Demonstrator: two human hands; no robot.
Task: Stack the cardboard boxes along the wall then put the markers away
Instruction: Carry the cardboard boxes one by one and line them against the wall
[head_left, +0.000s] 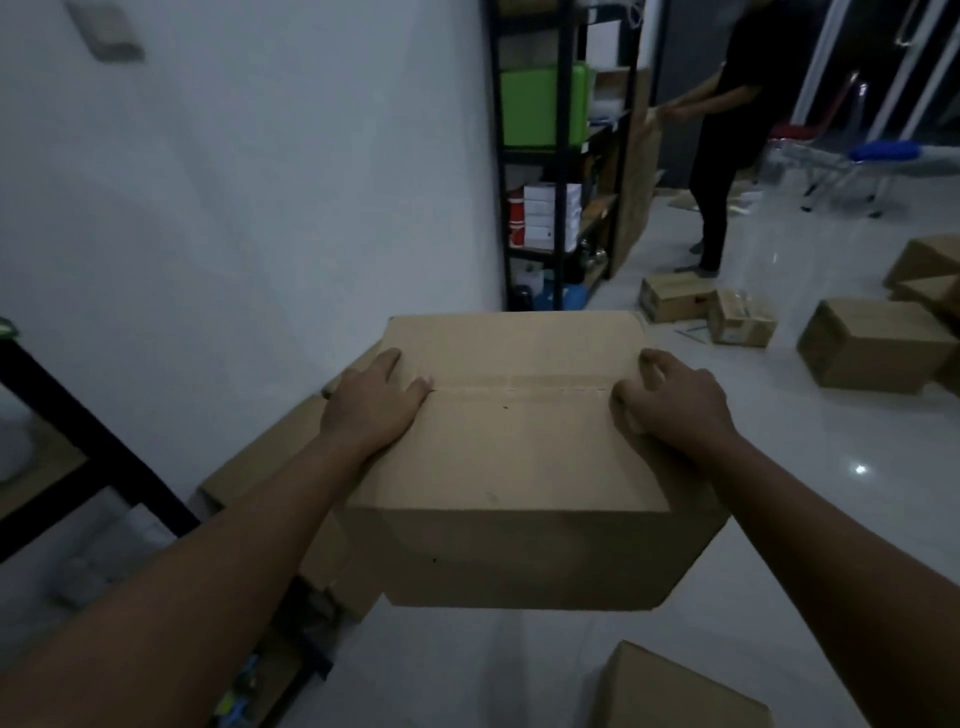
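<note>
The left hand's fingers (387, 364) lay fairly straight along the top left edge of a closed, plain brown cardboard box (511, 457), the left hand (371, 400) pressing flat against it. The right hand (670, 395) curled its fingers over the top right edge, gripping the corner (the fingertips bent onto the lid). The box sat between both hands, raised above the glossy white tiled floor (779, 467), beside the white wall (260, 208), over more brown cardboard boxes (270, 467) lying against that wall. Other cartons (872, 345) lay scattered farther right.
</note>
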